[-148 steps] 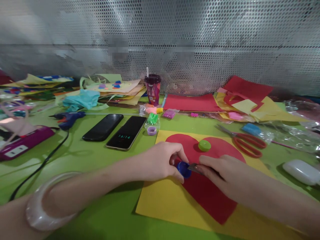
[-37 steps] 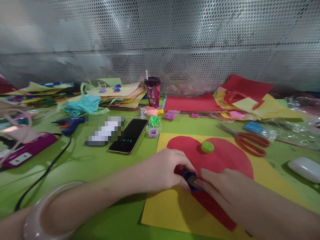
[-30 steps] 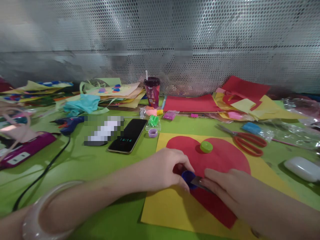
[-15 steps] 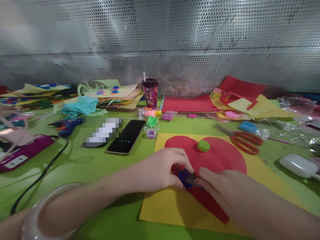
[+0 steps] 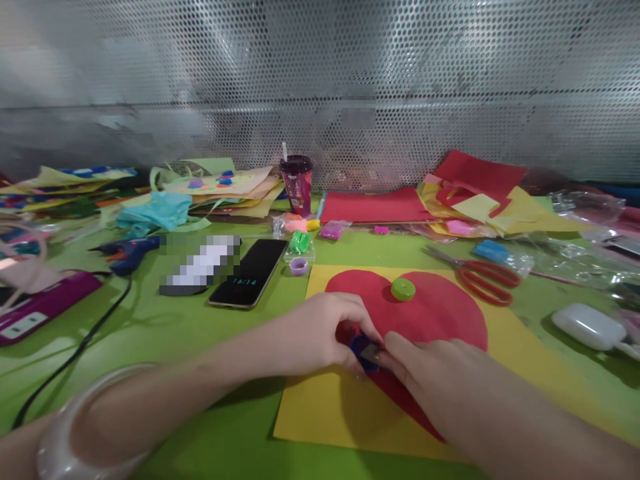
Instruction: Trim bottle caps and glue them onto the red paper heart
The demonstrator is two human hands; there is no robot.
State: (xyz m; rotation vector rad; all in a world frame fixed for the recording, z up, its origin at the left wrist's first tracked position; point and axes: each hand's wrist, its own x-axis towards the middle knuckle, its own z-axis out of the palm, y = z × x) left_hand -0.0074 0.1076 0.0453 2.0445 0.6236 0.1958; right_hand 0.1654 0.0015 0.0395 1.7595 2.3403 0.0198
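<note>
My left hand [image 5: 327,333] is curled round a dark blue cap [image 5: 363,353], thumb and fingers on its rim. In my right hand [image 5: 425,367] is a small flat metal blade [image 5: 371,353], pinched with its end at the cap's open side. Both hands are above a red paper heart [image 5: 445,313] on a yellow sheet [image 5: 320,420]. A lime green cap [image 5: 403,289] rests on the heart's upper middle. The grip of my right fingers partly hides the blade.
Red-handled scissors [image 5: 487,280] and a white case [image 5: 589,327] lie right. Left are a phone [image 5: 250,273], a glue gun [image 5: 125,253] and a purple power strip [image 5: 50,307]. A drink cup [image 5: 297,183] stands behind, before a perforated metal wall [image 5: 320,80].
The whole view has shifted slightly. My hands keep hold of the blue cap and the blade, with the blade's end a little further over the cap.
</note>
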